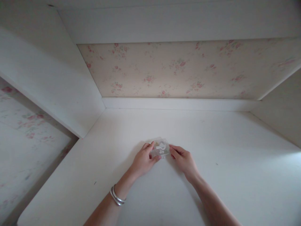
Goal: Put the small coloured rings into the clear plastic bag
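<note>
A small clear plastic box [161,148] with white markings on its lid sits low over the white desk top [211,150], near the middle. My left hand [144,160] grips its left end with thumb and fingers. My right hand [182,159] pinches its right end. Two silver bangles [117,196] circle my left wrist. What lies inside the box is too small to make out.
The desk sits in a white alcove with a side panel [54,78] on the left, another on the right, and floral wallpaper [178,70] behind a low white back ledge. A shelf underside spans the top. The desk's left edge drops off beside a floral wall.
</note>
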Available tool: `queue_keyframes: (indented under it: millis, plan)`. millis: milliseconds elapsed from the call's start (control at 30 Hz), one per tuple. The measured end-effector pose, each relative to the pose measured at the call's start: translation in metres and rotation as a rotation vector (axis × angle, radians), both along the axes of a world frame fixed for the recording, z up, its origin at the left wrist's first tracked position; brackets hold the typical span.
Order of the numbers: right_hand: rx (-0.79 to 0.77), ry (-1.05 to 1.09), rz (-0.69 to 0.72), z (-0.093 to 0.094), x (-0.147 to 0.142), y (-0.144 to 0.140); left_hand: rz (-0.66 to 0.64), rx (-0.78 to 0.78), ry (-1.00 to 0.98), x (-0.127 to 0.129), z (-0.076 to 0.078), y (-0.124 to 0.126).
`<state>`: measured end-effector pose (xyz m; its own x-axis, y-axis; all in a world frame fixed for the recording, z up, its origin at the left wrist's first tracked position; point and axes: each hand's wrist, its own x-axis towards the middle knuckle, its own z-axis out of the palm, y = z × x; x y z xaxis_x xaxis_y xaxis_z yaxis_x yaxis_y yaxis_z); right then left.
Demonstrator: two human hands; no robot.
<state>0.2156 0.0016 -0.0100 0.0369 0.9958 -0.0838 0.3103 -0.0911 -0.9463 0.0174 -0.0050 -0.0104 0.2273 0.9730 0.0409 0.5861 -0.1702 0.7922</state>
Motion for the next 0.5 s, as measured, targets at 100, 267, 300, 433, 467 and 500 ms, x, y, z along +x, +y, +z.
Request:
queue_keyframes:
  millis: [100,267,300,433,467,500]
  plan:
    - [0.050,-0.035,0.020,-0.0018,-0.0003,0.0007,-0.015,0.007,-0.012,-0.0004,0.0017,0.0008]
    - [0.082,-0.065,0.054,-0.0021,-0.0008,0.0007,-0.012,0.001,-0.006,-0.0008,0.0026,0.0014]
    - [0.079,-0.059,0.061,-0.0018,-0.0008,0.0007,-0.014,-0.002,-0.007,-0.0010,0.0023,0.0016]
    - [0.088,-0.062,0.078,-0.0018,-0.0002,0.0013,-0.015,-0.012,-0.020,-0.0015,-0.0001,0.0024]
    - [0.088,-0.067,0.078,-0.0025,0.0001,0.0015,-0.017,-0.013,-0.022,-0.0015,-0.0008,0.0026]
    - [0.083,-0.072,0.078,-0.0034,0.0003,0.0018,-0.019,-0.014,-0.024,-0.0014,-0.0013,0.0027]
